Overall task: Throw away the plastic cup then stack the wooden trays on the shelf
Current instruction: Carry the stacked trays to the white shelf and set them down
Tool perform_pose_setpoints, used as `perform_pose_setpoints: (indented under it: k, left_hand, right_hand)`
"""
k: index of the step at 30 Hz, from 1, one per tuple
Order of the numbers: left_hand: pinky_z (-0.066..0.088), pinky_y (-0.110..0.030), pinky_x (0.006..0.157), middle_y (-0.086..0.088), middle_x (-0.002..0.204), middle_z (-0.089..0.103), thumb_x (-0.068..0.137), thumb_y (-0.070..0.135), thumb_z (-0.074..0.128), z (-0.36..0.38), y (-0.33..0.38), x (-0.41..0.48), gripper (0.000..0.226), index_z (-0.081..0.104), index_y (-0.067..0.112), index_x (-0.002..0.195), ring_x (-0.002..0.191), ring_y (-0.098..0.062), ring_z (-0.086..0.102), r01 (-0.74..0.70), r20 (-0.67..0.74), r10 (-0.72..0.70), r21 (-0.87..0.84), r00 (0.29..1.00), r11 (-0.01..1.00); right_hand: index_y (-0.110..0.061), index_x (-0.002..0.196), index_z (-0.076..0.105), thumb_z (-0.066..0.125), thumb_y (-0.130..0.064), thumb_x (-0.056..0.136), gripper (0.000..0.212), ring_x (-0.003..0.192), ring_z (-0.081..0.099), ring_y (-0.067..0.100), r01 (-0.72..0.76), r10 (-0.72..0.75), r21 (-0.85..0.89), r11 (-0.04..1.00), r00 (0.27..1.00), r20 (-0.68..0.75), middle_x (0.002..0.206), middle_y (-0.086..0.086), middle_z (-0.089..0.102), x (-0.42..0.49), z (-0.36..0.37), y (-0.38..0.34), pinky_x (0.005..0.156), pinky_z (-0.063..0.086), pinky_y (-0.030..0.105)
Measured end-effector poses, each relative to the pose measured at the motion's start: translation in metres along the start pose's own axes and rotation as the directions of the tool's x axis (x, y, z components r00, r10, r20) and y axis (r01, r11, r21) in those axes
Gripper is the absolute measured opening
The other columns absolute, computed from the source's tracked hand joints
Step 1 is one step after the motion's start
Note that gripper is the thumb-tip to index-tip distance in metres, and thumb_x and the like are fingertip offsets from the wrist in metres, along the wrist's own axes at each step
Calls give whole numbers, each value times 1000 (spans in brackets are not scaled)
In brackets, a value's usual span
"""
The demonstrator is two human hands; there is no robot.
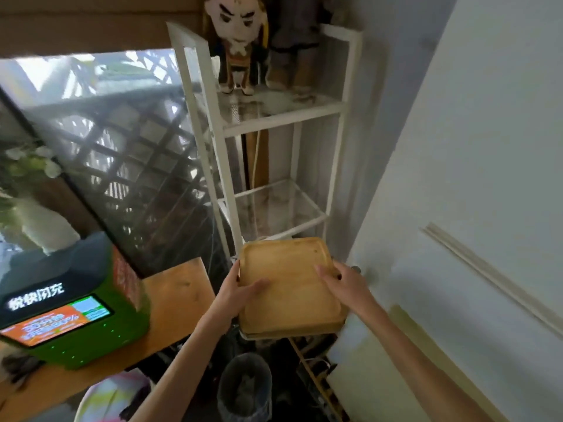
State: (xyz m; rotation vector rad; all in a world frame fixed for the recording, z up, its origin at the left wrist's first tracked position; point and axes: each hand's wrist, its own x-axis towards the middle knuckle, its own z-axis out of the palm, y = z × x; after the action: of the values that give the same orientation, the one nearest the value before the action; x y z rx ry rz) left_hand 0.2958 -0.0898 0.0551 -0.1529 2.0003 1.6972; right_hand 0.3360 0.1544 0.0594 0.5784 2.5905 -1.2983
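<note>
Head view shows you well into the second half of the job: no plastic cup is in sight, so it is probably already binned, and stacking is what remains. Nearest you, below the trays, stands a mesh bin; its contents are too blurred to read. Above it you hold the wooden trays, at least two judging by the layered front edge. Your left hand clamps the left edge, thumb lying on the top face and fingers hidden beneath. Your right hand grips the right edge the same way, fingers pressed on the top surface. Beyond the trays rises the white shelf, its lower glass tier just behind their far edge and bare. Nothing is placed yet; you have to set the trays onto a tier.
</note>
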Motion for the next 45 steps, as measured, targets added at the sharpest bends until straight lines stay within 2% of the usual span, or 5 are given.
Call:
perform_pose_setpoints:
  k: [6, 14, 22, 28, 45]
  left_hand:
    - [52, -58, 94, -5, 140, 48, 70, 48, 84, -5, 18, 105, 90, 33, 47, 144, 116, -32, 60, 57, 57, -49, -151, 997, 987]
    - [47, -54, 100, -4, 146, 35, 89, 34, 69, -4, 48, 189, 85, 11, 42, 152, 121, -31, 49, 70, -82, -91, -231, 993, 971]
    - [47, -62, 97, -8, 140, 43, 82, 51, 56, 18, 60, 252, 74, 22, 41, 147, 117, -32, 52, 19, -340, -102, -238, 935, 971]
    - [36, -49, 106, -7, 141, 42, 104, 46, 31, 19, 78, 278, 52, 27, 26, 151, 122, -28, 47, 50, -491, -127, -168, 862, 984]
    - [34, -55, 109, -11, 139, 42, 96, 50, 47, 12, 70, 298, 58, 37, 15, 142, 133, -35, 32, 197, -598, -132, 45, 791, 979]
  right_hand:
    - [-28, 145, 46, 51, -60, 92, 62, 112, 61, 20, -8, 8, -13, 1000, 1000, 7, 132, -1, 61, 96, -23, -17, 90, 47, 27]
    - [-30, 151, 31, 45, -68, 89, 74, 130, 51, 28, -87, 87, -11, 996, 994, 70, 147, 1, 48, 209, -7, -45, 107, 43, 49]
    - [-19, 144, 39, 55, -55, 93, 65, 123, 54, 31, -139, 140, -20, 990, 987, 73, 140, 8, 53, 287, 9, -60, 102, 43, 41]
    - [-21, 141, 48, 59, -53, 91, 61, 118, 58, 29, -94, 92, 13, 996, 990, 105, 134, 7, 59, 330, 11, -81, 100, 47, 43]
    - [-12, 122, 65, 68, -37, 89, 42, 94, 64, 24, -27, 29, -37, 999, 998, 53, 116, 7, 68, 366, 29, -85, 81, 48, 31]
